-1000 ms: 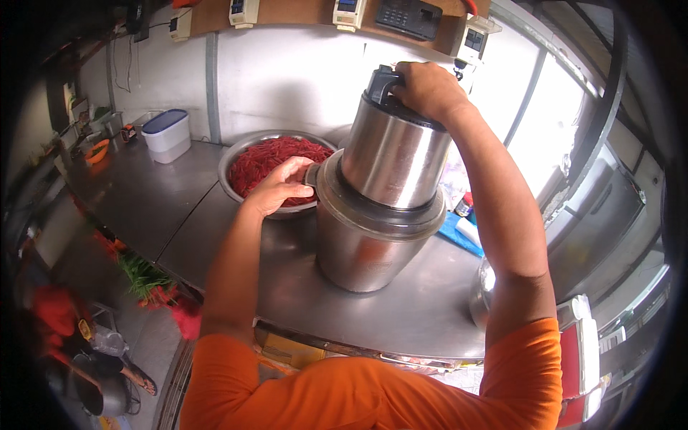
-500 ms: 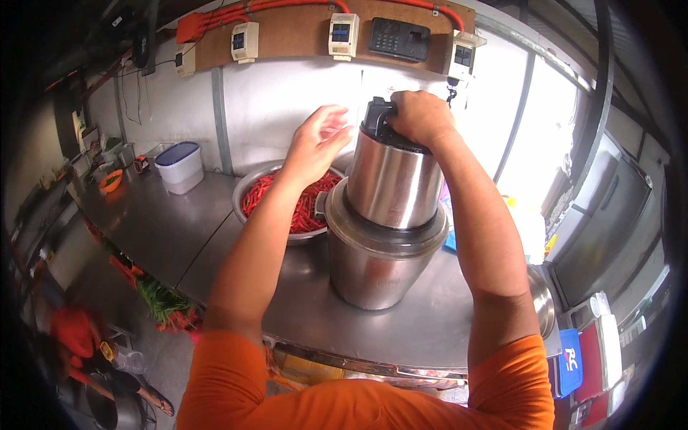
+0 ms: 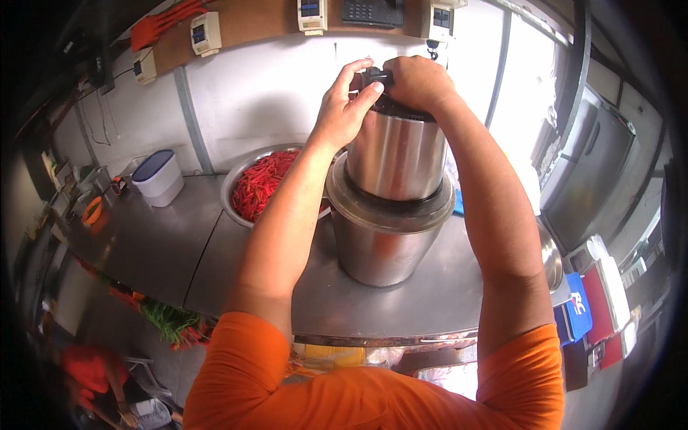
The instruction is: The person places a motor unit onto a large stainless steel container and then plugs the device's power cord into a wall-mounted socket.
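A steel meat-grinder-style chopper stands on the steel table, with a metal motor unit (image 3: 399, 154) seated upright on the clear lid (image 3: 351, 202) of its steel bowl (image 3: 387, 256). My right hand (image 3: 421, 82) is closed around the black handle on top of the motor unit; its fingertips are hidden. At the left of that black top, my left hand (image 3: 344, 107) curls its thumb and fingers round a raised black block (image 3: 375, 74). Behind my left forearm, a wide metal basin (image 3: 228, 192) holds a heap of red chillies (image 3: 261, 186).
A white tub with a blue lid (image 3: 158, 178) and an orange bowl (image 3: 92, 211) stand left on the steel table (image 3: 168, 247). A round metal bowl (image 3: 550, 261) sits at the right edge. Power sockets line the wall. On the floor at lower left, a person in red (image 3: 89, 373) crouches.
My left hand has moved right, from open in the air onto the black top of the motor unit. My right hand keeps its grip there. The view has shifted slightly.
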